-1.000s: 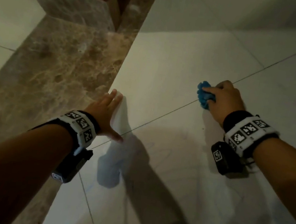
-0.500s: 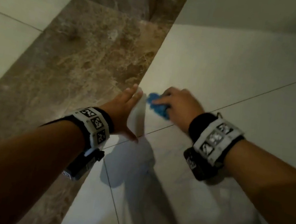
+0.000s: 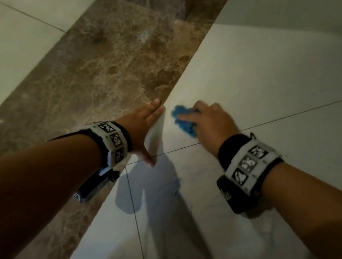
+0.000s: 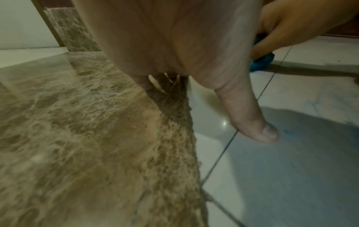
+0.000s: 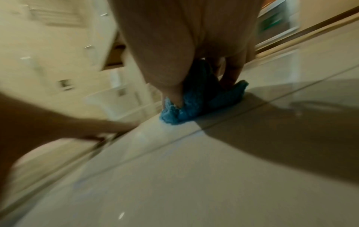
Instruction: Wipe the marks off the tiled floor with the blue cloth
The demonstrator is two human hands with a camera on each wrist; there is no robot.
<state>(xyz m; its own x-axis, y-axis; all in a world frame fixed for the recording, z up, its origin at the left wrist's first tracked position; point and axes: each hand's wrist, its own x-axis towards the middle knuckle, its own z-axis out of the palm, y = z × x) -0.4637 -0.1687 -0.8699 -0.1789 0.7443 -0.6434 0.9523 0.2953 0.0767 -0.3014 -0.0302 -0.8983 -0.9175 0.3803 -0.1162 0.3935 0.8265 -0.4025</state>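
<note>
A person leans over a pale tiled floor (image 3: 261, 80), seen from above. The right hand (image 3: 208, 124) has its fingers curled down over a bunched blue cloth (image 3: 183, 120), gripping it and pressing it onto a pale tile just beyond a thin dark grout line (image 3: 301, 113). The right wrist view shows the cloth (image 5: 186, 110) crumpled under the fingertips, with loose folds sticking out on both sides.

The left hand (image 3: 144, 125) lies flat with straight fingers on the edge of a brown marble strip (image 3: 113, 65) just beside the cloth, holding nothing; its thumb (image 4: 250, 113) points down toward the pale tile.

Faint blue scribbles (image 3: 192, 170) show on the tile nearer the person, below the grout line, with a small blue fleck (image 4: 287, 132) near the thumb.

The cloth looks soft, light and knobbly, so it probably squashes easily and will slide under the palm unless bunched firmly. The best hold is likely over the top of the wad, fingers spread, pushing straight down. The glossy tile looks slippery, so the bracing hand could skid.
</note>
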